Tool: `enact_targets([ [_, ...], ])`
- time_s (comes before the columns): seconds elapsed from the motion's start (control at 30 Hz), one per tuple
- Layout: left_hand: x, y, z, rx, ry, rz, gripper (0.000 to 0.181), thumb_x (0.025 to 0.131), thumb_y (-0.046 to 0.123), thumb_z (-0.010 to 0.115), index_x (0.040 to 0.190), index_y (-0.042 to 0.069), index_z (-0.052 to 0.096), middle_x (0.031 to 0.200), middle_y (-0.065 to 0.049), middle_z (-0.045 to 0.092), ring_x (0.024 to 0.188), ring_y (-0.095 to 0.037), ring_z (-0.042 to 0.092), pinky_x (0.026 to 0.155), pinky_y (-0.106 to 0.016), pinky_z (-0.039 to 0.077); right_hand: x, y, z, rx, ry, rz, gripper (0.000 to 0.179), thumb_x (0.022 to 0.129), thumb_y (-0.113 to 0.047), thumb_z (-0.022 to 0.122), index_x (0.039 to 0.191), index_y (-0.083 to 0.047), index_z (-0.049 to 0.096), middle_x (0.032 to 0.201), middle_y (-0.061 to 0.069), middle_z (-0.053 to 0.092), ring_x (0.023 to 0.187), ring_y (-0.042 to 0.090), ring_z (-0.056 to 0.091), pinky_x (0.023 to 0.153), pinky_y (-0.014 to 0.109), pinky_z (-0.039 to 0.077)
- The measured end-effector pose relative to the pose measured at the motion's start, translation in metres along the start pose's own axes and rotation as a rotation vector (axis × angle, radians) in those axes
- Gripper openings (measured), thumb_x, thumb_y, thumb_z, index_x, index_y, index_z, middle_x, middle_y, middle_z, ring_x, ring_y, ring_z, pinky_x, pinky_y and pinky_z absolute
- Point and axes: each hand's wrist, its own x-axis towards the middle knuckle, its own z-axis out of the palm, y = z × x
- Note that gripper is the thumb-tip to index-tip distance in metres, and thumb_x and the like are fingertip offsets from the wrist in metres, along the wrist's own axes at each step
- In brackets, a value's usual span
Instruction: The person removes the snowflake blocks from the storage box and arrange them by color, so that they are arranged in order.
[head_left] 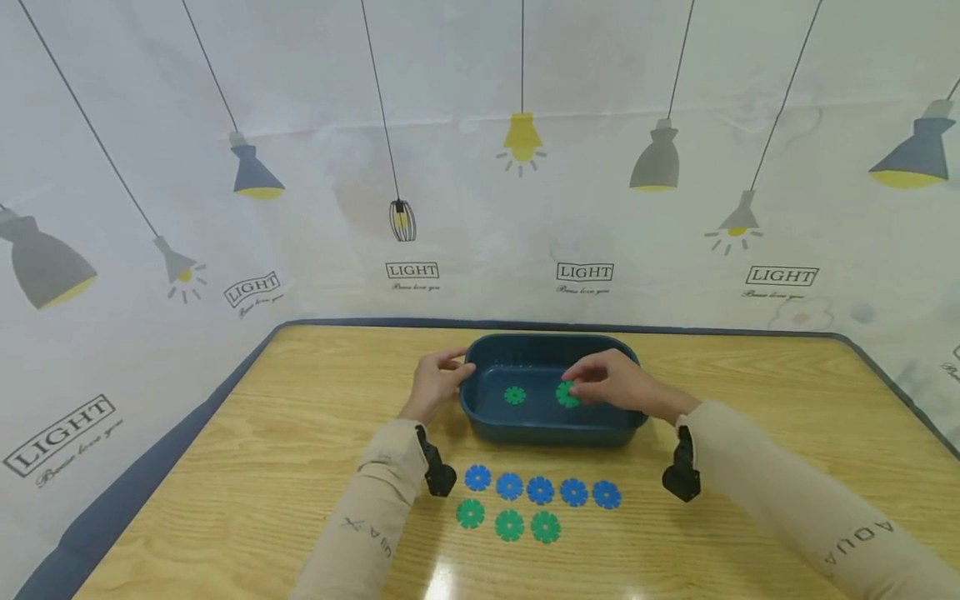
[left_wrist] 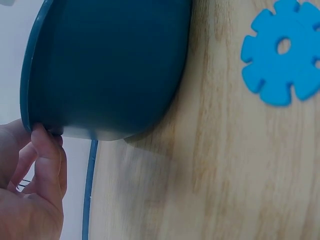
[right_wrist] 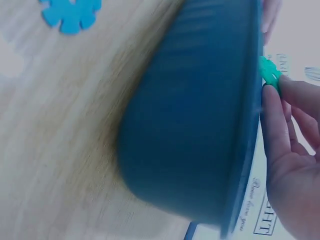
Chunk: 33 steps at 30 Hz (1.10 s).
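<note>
A dark blue plastic basin (head_left: 555,435) stands on the wooden table. At its left end my left hand (head_left: 435,382) grips the rim, thumb on the upper edge and the other fingers outside, as the left wrist view (left_wrist: 42,170) also has it. My right hand (head_left: 618,387) reaches over the basin's right side. Between thumb and fingertips it pinches a green notched snowflake disc (right_wrist: 270,71), held up at rim height. Another green snowflake disc (head_left: 514,395) lies on the basin floor, left of the held one.
In front of the basin runs a row of several blue snowflake discs (head_left: 540,490). Nearer to me lie three green snowflake discs (head_left: 509,525). A lamp-printed cloth (head_left: 480,192) hangs behind the table (head_left: 337,400) and along its sides.
</note>
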Motion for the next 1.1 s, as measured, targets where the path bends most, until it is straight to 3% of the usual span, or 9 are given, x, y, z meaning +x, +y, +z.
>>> enact_targets([
  [0.17,-0.001,0.0,0.0,0.005,0.004,0.012,0.035,0.082,0.009,0.063,0.117,0.006,0.058,0.092,-0.013,0.054,0.072,-0.031,0.059,0.048,-0.024,0.05,-0.015,-0.009,0.001,0.061,-0.039,-0.015,0.025,0.086,-0.007,0.057,0.106,0.009,0.056,0.094,0.016,0.059,0.084,0.023,0.06,0.076,0.039,0.05],
  [0.4,-0.003,0.001,-0.001,0.017,0.002,0.02,0.035,0.083,0.009,0.062,0.117,0.006,0.057,0.093,-0.014,0.053,0.072,-0.03,0.059,0.048,-0.024,0.05,-0.035,-0.014,0.014,0.048,-0.19,-0.149,0.018,0.086,-0.006,0.057,0.1,0.005,0.06,0.084,0.015,0.061,0.072,0.029,0.059,0.065,0.04,0.051],
  [0.53,-0.004,0.001,-0.002,0.017,0.003,0.021,0.036,0.083,0.009,0.062,0.118,0.005,0.057,0.093,-0.014,0.053,0.071,-0.03,0.06,0.048,-0.024,0.05,-0.044,-0.013,0.023,0.055,-0.246,-0.208,0.014,0.086,-0.005,0.056,0.097,0.003,0.06,0.08,0.015,0.059,0.066,0.029,0.056,0.06,0.034,0.051],
  [0.83,-0.003,0.001,-0.001,0.029,-0.002,0.021,0.036,0.083,0.01,0.062,0.118,0.006,0.057,0.094,-0.015,0.054,0.073,-0.033,0.06,0.049,-0.025,0.051,-0.062,0.005,0.05,0.035,-0.285,-0.182,0.013,0.084,-0.005,0.058,0.095,0.002,0.059,0.079,0.007,0.058,0.066,0.008,0.054,0.058,0.026,0.05],
  [1.1,-0.004,0.003,0.0,0.038,-0.003,0.026,0.036,0.083,0.01,0.062,0.118,0.006,0.057,0.093,-0.015,0.055,0.071,-0.031,0.06,0.048,-0.024,0.05,-0.072,0.01,0.067,-0.138,-0.239,-0.15,0.008,0.078,-0.008,0.066,0.085,-0.007,0.06,0.076,-0.006,0.058,0.067,0.002,0.053,0.06,0.022,0.049],
])
